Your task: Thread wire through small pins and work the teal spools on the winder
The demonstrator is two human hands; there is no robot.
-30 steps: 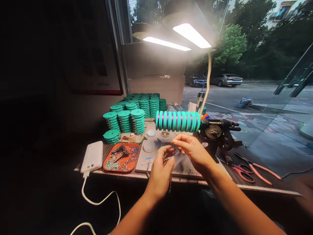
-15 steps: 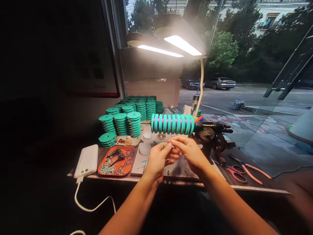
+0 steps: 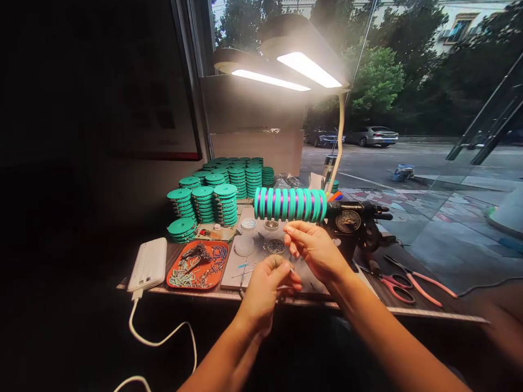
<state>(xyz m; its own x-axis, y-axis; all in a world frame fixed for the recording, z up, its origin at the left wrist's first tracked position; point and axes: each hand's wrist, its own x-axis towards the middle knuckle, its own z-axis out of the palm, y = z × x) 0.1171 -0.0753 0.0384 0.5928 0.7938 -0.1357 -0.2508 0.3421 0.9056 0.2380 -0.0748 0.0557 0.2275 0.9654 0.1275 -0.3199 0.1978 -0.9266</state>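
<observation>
My left hand point(image 3: 263, 286) is closed in a pinch over the front edge of the work board, with a tiny pale bit at its fingertips that is too small to name. Higher and to the right, my right hand point(image 3: 321, 251) also pinches, and what its fingertips hold cannot be made out. Just beyond my right fingertips, a row of turquoise foam rings point(image 3: 290, 204) with purple gaps sits on the shaft of a small black machine point(image 3: 347, 220) with a dial. A round dish of small dark pieces point(image 3: 275, 246) lies behind my hands.
Stacks of green discs point(image 3: 204, 206) stand back left. An orange tray point(image 3: 169, 279) holds small metal parts, beside a white power bank point(image 3: 147, 264) with a cable. Scissors point(image 3: 398, 288) and pink-handled pliers point(image 3: 425, 283) lie right. A lamp point(image 3: 341, 136) shines above, before a window.
My hands, together before, have come apart: the left moved down and toward me, the right slightly up. The dish of dark pieces now shows between them. The view shifted slightly.
</observation>
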